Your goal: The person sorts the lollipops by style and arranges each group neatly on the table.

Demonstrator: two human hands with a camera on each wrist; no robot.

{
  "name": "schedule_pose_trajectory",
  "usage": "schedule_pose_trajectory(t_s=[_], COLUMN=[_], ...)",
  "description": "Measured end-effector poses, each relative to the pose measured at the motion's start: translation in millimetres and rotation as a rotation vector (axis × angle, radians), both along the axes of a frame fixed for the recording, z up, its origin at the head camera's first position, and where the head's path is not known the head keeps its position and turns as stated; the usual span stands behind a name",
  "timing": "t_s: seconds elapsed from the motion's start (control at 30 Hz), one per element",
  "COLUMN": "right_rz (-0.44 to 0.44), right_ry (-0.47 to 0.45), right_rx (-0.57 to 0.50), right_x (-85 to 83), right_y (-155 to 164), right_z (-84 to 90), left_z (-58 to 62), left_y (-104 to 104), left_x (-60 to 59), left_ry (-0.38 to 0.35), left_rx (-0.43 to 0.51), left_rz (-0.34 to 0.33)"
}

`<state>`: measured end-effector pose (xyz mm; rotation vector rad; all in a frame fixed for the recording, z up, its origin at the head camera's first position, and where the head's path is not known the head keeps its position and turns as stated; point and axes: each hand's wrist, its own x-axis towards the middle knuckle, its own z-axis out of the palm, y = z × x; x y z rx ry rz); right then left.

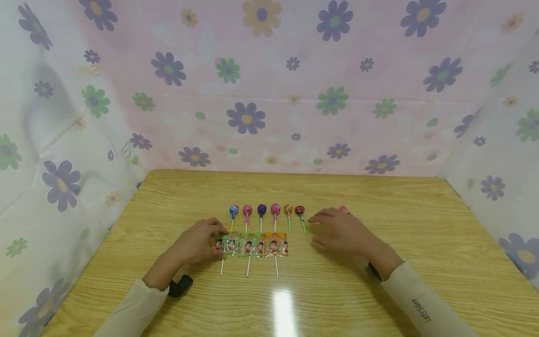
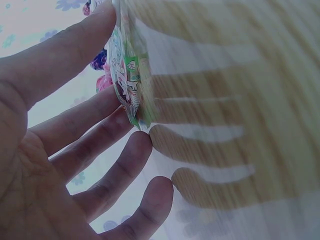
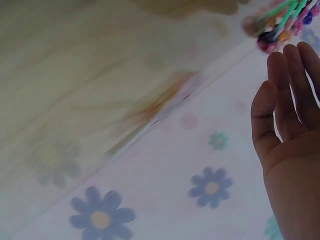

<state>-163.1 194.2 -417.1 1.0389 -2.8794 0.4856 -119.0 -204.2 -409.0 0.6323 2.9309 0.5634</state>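
Six round lollipops (image 1: 261, 210) lie lined up beyond the left hand (image 1: 198, 243), whose spread fingers (image 2: 100, 131) steady flat wrapped lollipops (image 1: 252, 245); right hand (image 1: 341, 229) hovers, fingers straight.

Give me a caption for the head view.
Left hand touches the wrapped lollipops; right hand hovers beside them.

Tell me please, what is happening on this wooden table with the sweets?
A person is laying out candy on the light wooden table. The left hand touches the end of a row of flat wrapped lollipops with cartoon faces. Behind it lies a row of six round lollipops in coloured wrappers. The right hand rests open beside them, holding nothing.
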Motion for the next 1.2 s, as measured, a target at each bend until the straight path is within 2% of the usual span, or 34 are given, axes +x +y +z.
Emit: schedule_pose_trajectory(t_s=[0.23,0.4,0.53,0.77,0.97,1.2], right_rz=[-0.078,-0.152,-0.159,-0.101,-0.001,-0.061], right_ry=[0.017,-0.037,-0.051,-0.111,-0.119,-0.164], right_rx=[-0.031,-0.050,-0.059,-0.099,-0.114,-0.071], right_x=[-13.0,-20.0,-25.7,-33.8,-37.4,-36.0], right_y=[51.3,79.3,94.4,102.9,99.4,97.1], right_z=[-0.8,0.9,0.0,-2.8,-7.7,-8.2], left_z=[-0.4,-0.9,-1.3,-2.0,-2.5,-3.2], left_y=[-0.3,-0.7,-0.7,-0.1,-0.2,-1.4], left_x=[-0.8,-1.6,-1.9,-2.2,-2.5,-2.5], left_ry=[0.001,0.002,-0.002,-0.002,0.001,-0.001], left_rx=[-0.003,-0.003,-0.002,-0.005,-0.005,-0.001], left_rz=[-0.001,0.000,0.001,0.000,-0.004,0.003])
